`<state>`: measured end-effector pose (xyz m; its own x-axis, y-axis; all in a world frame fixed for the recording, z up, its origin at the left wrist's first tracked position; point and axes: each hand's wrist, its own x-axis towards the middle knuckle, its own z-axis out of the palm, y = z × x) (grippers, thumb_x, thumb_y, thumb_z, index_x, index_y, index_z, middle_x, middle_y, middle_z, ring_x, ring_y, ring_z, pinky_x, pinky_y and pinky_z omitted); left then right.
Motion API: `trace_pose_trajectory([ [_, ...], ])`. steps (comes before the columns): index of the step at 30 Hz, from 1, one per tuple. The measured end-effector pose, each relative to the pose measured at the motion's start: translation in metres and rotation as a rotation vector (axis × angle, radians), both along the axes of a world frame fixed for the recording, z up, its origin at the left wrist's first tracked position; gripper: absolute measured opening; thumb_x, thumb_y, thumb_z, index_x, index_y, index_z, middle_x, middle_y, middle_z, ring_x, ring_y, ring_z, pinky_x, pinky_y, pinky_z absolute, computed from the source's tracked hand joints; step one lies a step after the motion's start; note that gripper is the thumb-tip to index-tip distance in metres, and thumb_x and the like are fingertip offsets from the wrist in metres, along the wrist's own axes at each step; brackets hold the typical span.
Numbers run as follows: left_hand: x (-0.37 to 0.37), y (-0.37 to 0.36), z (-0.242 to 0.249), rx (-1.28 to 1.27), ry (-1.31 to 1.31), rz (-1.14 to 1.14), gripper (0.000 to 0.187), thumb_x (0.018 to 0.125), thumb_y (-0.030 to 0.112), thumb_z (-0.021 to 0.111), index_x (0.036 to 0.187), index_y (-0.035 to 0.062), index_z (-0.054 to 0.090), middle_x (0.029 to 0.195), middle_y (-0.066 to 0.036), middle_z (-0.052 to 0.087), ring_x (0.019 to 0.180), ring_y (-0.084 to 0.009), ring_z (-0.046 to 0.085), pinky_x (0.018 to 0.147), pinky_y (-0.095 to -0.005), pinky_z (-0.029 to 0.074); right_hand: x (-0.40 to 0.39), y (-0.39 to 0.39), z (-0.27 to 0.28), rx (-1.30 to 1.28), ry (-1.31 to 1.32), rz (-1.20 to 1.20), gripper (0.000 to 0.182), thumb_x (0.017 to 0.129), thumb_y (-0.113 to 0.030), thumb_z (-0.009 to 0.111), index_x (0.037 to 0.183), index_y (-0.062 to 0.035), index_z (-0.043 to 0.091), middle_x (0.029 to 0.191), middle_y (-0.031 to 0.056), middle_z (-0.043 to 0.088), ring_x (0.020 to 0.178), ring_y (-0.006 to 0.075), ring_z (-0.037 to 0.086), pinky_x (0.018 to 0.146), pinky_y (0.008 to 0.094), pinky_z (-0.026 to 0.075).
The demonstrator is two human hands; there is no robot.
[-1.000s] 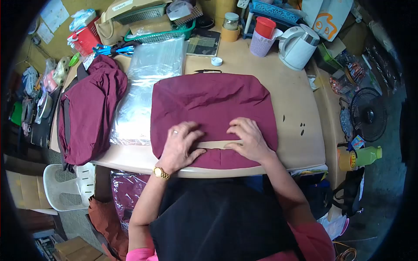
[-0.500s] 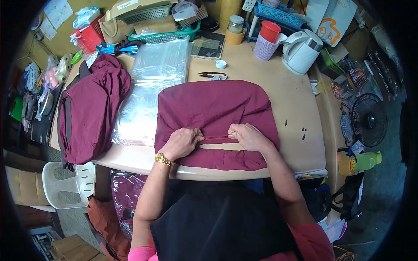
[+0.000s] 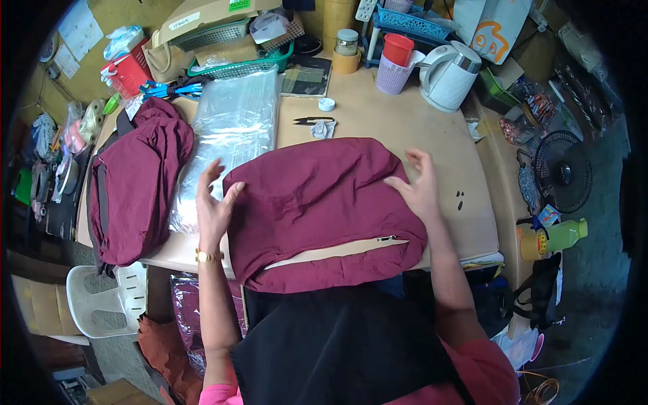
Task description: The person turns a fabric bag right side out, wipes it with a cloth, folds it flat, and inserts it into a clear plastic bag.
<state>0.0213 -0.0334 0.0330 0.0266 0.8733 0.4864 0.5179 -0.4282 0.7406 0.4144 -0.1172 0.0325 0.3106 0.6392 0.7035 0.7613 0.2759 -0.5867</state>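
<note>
A maroon fabric piece [image 3: 317,189] lies in front of me over the table's front edge, with a long slit near its lower side. A small zipper pull [image 3: 386,237] shows at the slit's right end. My left hand [image 3: 219,206], above a gold watch [image 3: 208,256], is at the fabric's left edge, fingers spread and curved. At the upper right edge of the fabric is my right hand [image 3: 418,182], its thumb and fingers apart. Neither hand grips anything. Black thread snips [image 3: 312,121] lie beyond the fabric.
Another maroon bag [image 3: 135,189] lies at the left beside a stack of clear plastic sleeves [image 3: 236,115]. On the tabletop [image 3: 445,148], a white kettle [image 3: 451,77], a purple cup [image 3: 393,75] and green baskets [image 3: 243,66] stand at the back. A fan [image 3: 563,170] is at the right.
Both hands have let go of the slit's edges and moved outward and up to the fabric's sides. The fabric has shifted and tilted, and the slit now slants with its zipper pull showing.
</note>
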Motion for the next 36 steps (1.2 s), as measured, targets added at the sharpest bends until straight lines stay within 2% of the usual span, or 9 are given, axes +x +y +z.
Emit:
trace_pose_trajectory([
  [4,-0.009,0.032,-0.023,-0.443,-0.32,-0.11,0.023,0.095,0.023,0.073,0.099,-0.0003,0.072,0.09,0.003,0.065,0.08,-0.0068,0.053,0.076,-0.025,0.044,0.014,0.036,-0.007,-0.603,0.241,0.215,0.019,0.094,-0.019,0.069,0.094,0.0001,0.067,0.088,0.0077,0.071,0.08,0.0089,0.06,0.076,0.0269,0.049],
  [7,-0.016,0.037,0.003,-0.315,-0.389,-0.116,0.022,0.1,0.02,0.067,0.091,0.0007,0.073,0.081,0.011,0.057,0.075,-0.0008,0.045,0.069,-0.0193,0.039,0.036,0.061,0.015,-0.412,0.398,0.315,0.013,0.097,-0.013,0.064,0.094,-0.0008,0.066,0.086,0.0034,0.069,0.081,0.008,0.06,0.075,0.0266,0.049],
  [11,-0.01,0.046,0.109,0.206,-0.375,-0.264,0.024,0.102,0.016,0.062,0.116,-0.002,0.071,0.121,-0.005,0.067,0.111,-0.0104,0.058,0.097,-0.027,0.045,0.041,0.069,0.134,0.14,0.095,0.122,0.013,0.102,-0.009,0.058,0.096,-0.0025,0.067,0.087,0.0009,0.068,0.082,0.0088,0.062,0.079,0.027,0.051],
  [16,-0.019,0.003,0.202,0.709,-0.109,-0.27,0.022,0.096,0.025,0.069,0.102,0.0062,0.079,0.143,-0.019,0.055,0.136,-0.0317,0.048,0.108,-0.0467,0.041,0.057,0.0,0.227,0.41,0.021,0.378,0.005,0.097,-0.005,0.064,0.095,-0.001,0.066,0.095,0.0014,0.066,0.089,0.0097,0.058,0.082,0.0253,0.047],
  [20,-0.026,-0.034,0.134,0.483,0.021,-0.244,0.033,0.091,0.039,0.071,0.094,0.0083,0.081,0.15,-0.021,0.045,0.14,-0.0361,0.042,0.112,-0.0517,0.037,0.057,-0.046,0.154,0.106,-0.058,0.361,0.006,0.088,0.003,0.06,0.085,-0.0007,0.064,0.089,0.0061,0.061,0.085,0.0161,0.058,0.079,0.0289,0.047],
  [25,-0.046,-0.079,-0.021,-0.027,0.147,-0.283,0.015,0.072,0.007,0.082,0.087,0.0092,0.079,0.15,-0.021,0.047,0.141,-0.0364,0.042,0.115,-0.0482,0.034,0.043,-0.095,0.0,-0.495,0.166,0.363,0.006,0.081,0.005,0.064,0.087,0.0035,0.066,0.098,0.0117,0.065,0.1,0.0249,0.065,0.094,0.0393,0.05],
  [28,-0.043,-0.1,-0.029,-0.147,0.195,-0.263,0.051,0.064,0.02,0.093,0.109,0.0089,0.073,0.149,-0.016,0.047,0.138,-0.0351,0.044,0.111,-0.0469,0.039,0.047,-0.115,-0.013,-0.826,0.354,0.331,0.021,0.076,0.002,0.074,0.095,0.0014,0.065,0.107,0.0133,0.064,0.112,0.0257,0.063,0.1,0.0374,0.047],
  [32,-0.028,-0.098,-0.015,-0.092,-0.027,-0.17,0.072,0.065,0.028,0.092,0.129,0.0099,0.063,0.145,-0.014,0.053,0.132,-0.0331,0.049,0.109,-0.0478,0.039,0.028,-0.116,0.0,-0.663,0.226,0.106,0.042,0.068,-0.002,0.083,0.104,-0.0016,0.062,0.117,0.0137,0.062,0.122,0.0286,0.058,0.105,0.0387,0.044],
  [36,-0.019,-0.08,0.02,0.039,0.405,-0.2,0.039,0.077,0.031,0.083,0.109,0.0114,0.073,0.13,-0.009,0.065,0.123,-0.0297,0.055,0.105,-0.0463,0.037,0.003,-0.103,0.032,-0.44,-0.026,0.279,0.053,0.062,-0.005,0.088,0.107,-0.0042,0.061,0.126,0.013,0.057,0.128,0.0328,0.051,0.107,0.0432,0.042],
])
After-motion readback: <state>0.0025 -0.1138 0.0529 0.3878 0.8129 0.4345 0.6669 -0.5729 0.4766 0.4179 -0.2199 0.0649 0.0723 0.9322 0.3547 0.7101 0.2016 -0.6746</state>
